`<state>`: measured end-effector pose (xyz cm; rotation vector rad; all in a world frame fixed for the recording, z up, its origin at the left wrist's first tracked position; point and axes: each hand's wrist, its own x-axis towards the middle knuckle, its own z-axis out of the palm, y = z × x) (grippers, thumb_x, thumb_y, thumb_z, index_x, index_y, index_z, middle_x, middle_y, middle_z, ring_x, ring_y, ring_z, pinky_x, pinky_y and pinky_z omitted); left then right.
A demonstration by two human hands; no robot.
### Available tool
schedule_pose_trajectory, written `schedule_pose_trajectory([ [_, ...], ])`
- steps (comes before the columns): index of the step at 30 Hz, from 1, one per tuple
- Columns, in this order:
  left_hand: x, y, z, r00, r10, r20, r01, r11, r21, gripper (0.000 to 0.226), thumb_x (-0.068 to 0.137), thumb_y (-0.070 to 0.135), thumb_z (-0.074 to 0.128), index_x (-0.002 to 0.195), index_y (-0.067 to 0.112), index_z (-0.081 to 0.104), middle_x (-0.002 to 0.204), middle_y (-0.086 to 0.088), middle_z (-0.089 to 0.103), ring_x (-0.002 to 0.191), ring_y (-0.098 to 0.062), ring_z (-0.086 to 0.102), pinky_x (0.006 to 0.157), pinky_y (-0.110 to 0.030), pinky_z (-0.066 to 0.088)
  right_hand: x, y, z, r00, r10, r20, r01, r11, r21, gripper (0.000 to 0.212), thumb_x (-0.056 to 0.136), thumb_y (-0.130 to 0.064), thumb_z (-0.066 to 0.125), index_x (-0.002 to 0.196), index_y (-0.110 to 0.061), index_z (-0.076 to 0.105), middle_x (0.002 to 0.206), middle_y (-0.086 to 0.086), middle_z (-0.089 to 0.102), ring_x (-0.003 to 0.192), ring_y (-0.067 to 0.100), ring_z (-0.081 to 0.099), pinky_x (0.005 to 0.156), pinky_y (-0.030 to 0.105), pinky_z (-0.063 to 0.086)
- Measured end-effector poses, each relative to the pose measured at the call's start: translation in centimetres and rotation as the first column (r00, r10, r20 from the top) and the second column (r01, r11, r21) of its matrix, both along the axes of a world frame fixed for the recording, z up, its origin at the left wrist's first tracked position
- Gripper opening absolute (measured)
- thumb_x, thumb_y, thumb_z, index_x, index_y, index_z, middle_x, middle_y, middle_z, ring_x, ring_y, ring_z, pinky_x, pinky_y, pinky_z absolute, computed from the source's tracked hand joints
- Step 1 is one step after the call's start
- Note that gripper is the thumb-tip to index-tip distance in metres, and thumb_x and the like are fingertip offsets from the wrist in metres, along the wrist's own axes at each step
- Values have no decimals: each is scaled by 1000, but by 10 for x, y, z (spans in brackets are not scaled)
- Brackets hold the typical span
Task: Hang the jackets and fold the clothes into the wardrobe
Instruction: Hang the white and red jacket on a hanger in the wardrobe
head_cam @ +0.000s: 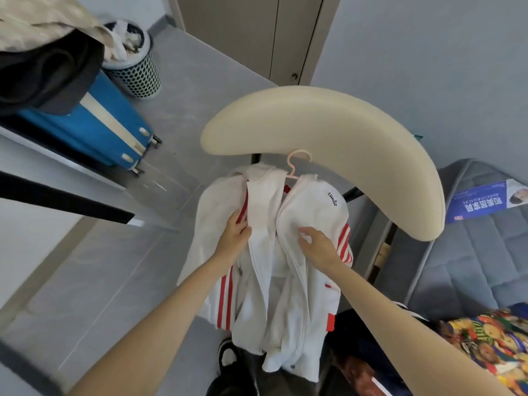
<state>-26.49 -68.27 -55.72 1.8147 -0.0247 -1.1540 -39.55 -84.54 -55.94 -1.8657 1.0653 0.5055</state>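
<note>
Fabric hides most of the pink hanger [297, 164]. Only its hook and neck show, caught on the lower edge of the cream chair back [328, 130]. The white jacket [311, 207] with red stripes hangs from it, front unzipped, directly before the person and covering the chair's seat and most of its frame. The left hand [233, 237] grips the front edge on the person's left, thumb on top and fingers tucked behind the cloth, out of sight. The right hand [318, 247] lies on the opposite front panel with its fingers curled. It seems to pinch a small fold, though the fingertips are hard to make out. Both forearms run off the bottom of the view. At upper left a perforated waste basket [137, 72] with a bag liner holds crumpled pale scraps, its near side overlapped by a beige cloth [43, 21]. A closed blue suitcase [94, 121] lies beside it, its upper part buried under a dark garment [48, 72]. To the right, a grey quilted mattress [480, 252] carries a blue leaflet [485, 201], both cut by the frame edge.
</note>
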Motion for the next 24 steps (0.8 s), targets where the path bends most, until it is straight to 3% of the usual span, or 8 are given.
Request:
schedule_pose_trajectory([
  [4,-44,36,-10,993,-104,-51,107,993,43,58,98,21,51,150,22,24,138,0,49,120,-13,48,104,-31,38,-41,37,-12,997,-16,-81,14,1000,-16,41,99,-20,45,139,-15,45,138,10,50,118,27,53,97,31,43],
  [8,-96,68,-34,979,-176,-102,185,979,89,51,97,22,53,145,18,33,131,-2,51,111,-12,49,92,-24,40,-89,84,-25,996,-75,-54,72,996,-51,48,95,-17,54,138,-16,35,124,15,48,85,18,52,66,23,41],
  [12,-138,87,-59,967,-219,-133,234,966,111,53,89,38,65,133,25,41,118,6,53,107,-10,50,82,-21,38,-120,116,-49,982,-148,-114,142,988,-62,50,93,-21,57,133,-12,30,100,8,55,76,18,53,61,26,40],
  [14,-151,88,-69,971,-230,-73,238,962,134,49,86,40,68,126,23,45,115,5,54,102,-9,53,79,-18,39,-127,125,-55,968,-207,-138,203,978,-44,43,95,-21,53,130,-10,31,81,5,54,68,20,54,57,28,41],
  [17,-160,83,-80,948,-286,138,254,943,213,30,86,38,67,104,21,49,98,5,58,85,-6,57,65,-17,39,-138,133,-52,966,-256,-48,250,963,-98,28,97,-23,50,120,-12,38,76,6,54,68,26,56,56,32,40],
  [19,-162,76,-85,907,-333,259,265,927,267,17,93,31,59,91,18,48,84,6,54,82,-15,59,63,-23,38,-145,133,-42,959,-282,35,284,944,-170,17,98,-27,47,110,-20,38,73,5,56,62,25,55,50,32,38],
  [22,-162,70,-82,895,-320,309,245,934,259,15,102,20,40,89,19,47,84,4,53,83,-17,57,68,-19,37,-152,118,-18,925,-349,154,377,897,-232,9,99,-28,45,107,-25,41,79,0,61,70,21,60,59,34,47],
  [24,-157,70,-68,913,-264,311,213,958,190,20,104,22,35,90,23,49,82,5,55,73,-10,53,59,-12,36,-154,102,0,856,-457,243,508,830,-228,8,99,-24,45,105,-20,49,83,-4,62,73,13,59,58,30,45],
])
